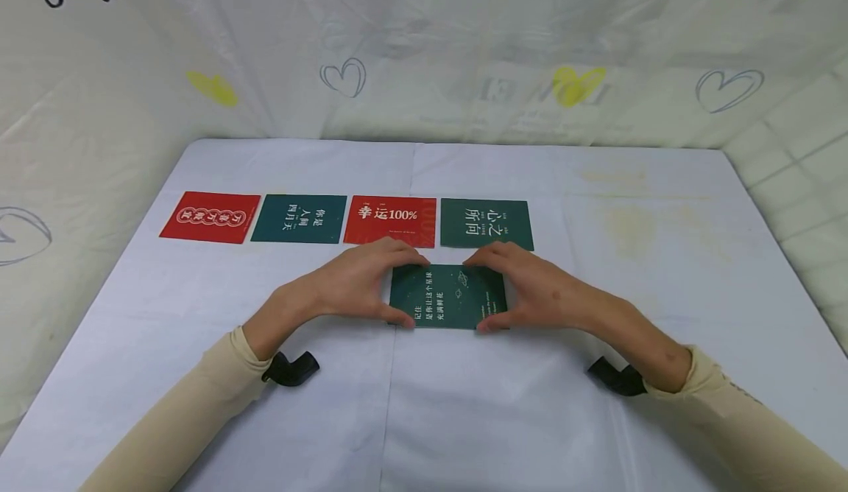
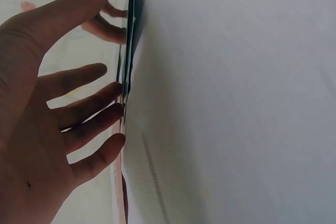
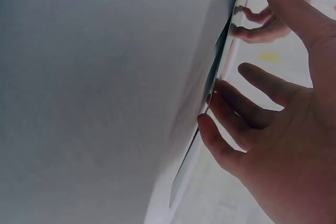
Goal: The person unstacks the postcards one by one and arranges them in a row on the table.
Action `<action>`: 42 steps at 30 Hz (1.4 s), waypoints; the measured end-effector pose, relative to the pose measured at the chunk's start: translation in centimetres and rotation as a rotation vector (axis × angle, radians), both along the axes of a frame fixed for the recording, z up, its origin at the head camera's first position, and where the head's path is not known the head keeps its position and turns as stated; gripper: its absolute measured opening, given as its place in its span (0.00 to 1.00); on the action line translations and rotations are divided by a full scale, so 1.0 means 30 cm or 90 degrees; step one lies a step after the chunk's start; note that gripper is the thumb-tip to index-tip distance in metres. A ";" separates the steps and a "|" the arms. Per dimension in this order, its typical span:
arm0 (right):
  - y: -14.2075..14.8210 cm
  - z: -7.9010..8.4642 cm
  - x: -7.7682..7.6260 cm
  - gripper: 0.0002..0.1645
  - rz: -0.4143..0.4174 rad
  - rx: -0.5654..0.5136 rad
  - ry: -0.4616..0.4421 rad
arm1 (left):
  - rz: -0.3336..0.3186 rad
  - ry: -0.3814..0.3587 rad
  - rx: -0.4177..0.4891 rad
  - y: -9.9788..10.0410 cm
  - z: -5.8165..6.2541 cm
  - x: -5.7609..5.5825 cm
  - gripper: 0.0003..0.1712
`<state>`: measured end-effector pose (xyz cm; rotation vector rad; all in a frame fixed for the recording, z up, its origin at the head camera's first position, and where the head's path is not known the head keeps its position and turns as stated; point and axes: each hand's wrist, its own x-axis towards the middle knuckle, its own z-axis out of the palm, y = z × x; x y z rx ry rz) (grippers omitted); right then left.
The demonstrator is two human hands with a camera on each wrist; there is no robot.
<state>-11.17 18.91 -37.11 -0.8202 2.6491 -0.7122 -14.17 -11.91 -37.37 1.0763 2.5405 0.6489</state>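
A dark green card (image 1: pixel 450 297) with white writing and small planet drawings lies between both hands in the head view. My left hand (image 1: pixel 354 278) holds its left end, thumb at the near edge and fingers at the far edge. The right end is held the same way by my right hand (image 1: pixel 546 289). Seen edge-on in the left wrist view, the card (image 2: pixel 128 51) is a thin dark strip that fingertips touch. Its edge also shows in the right wrist view, beside the right fingers (image 3: pixel 223 140). Whether the card rests fully on the table cannot be told.
Beyond the hands, a row runs left to right: a red card (image 1: pixel 209 217), a green card (image 1: pixel 299 219), another red card (image 1: pixel 389 219) and another green card (image 1: pixel 486 224). All lie on a white-covered table (image 1: pixel 298 433). A printed white sheet (image 1: pixel 424 28) hangs behind.
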 end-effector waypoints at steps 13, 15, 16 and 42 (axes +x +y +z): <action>-0.013 -0.007 0.010 0.56 0.046 0.050 0.066 | -0.023 0.023 -0.044 0.009 0.005 0.015 0.55; -0.015 -0.007 0.011 0.55 0.048 0.052 0.068 | -0.024 0.023 -0.046 0.010 0.005 0.014 0.55; -0.015 -0.007 0.011 0.54 0.049 0.052 0.069 | -0.024 0.023 -0.048 0.010 0.006 0.014 0.54; 0.005 0.027 0.017 0.51 0.029 0.000 0.025 | -0.013 -0.036 -0.032 0.006 0.036 0.011 0.56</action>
